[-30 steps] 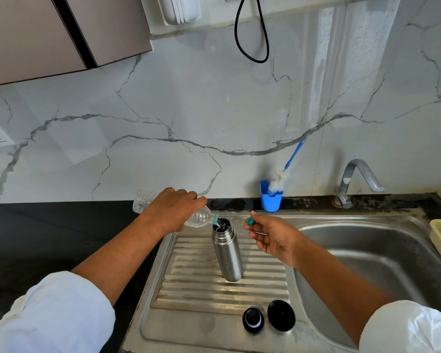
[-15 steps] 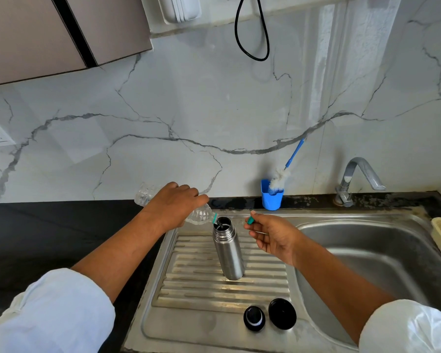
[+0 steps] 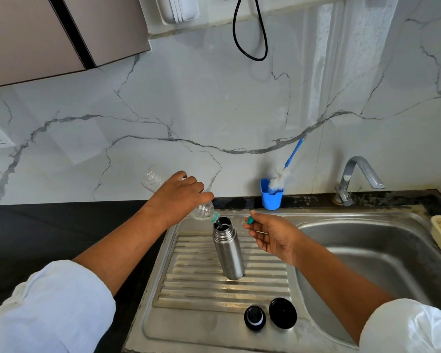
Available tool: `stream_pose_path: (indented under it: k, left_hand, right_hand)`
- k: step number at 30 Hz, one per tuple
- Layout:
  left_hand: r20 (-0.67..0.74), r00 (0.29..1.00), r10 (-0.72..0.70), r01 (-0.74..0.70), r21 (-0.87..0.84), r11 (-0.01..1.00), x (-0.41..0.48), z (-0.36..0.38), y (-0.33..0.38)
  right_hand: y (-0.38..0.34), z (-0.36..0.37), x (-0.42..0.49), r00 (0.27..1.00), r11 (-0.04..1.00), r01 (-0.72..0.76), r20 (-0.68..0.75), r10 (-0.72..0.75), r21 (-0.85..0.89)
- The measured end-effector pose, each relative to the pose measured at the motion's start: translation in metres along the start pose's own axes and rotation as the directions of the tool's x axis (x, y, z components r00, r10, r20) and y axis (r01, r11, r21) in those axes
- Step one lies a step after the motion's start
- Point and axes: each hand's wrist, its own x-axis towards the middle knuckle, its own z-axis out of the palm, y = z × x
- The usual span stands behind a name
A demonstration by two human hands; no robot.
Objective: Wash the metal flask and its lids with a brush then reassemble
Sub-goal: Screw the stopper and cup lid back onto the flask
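Pouring water into the open metal flask: your left grip holds the plastic bottle, right grip pinches its cap; lids off, bottle brush unused, scrubbing left.

The flask is brushed steel with a soft satin sheen, standing on a sink of duller steel that is ribbed beneath it and water-marked, and the two lids just in front of it are smooth black plastic. At the flask's mouth the bottle is thin, clear, ridged plastic, and the cap beside it is teal plastic. Behind the flask, the brush has fluffy white bristles on a blue plastic handle in a blue plastic cup, the wall is glossy veined marble, and the table to its left is matt black stone.
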Motion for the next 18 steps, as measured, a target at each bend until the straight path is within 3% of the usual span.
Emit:
stream_pose_path:
  k: [18]
  left_hand:
    - [-0.035,0.99,0.136,-0.128,0.182,0.975,0.0076,-0.0047,0.0052]
  right_hand:
    - [-0.0017,-0.0024,-0.0011,1.0,1.0,0.002,-0.005,-0.002,-0.019]
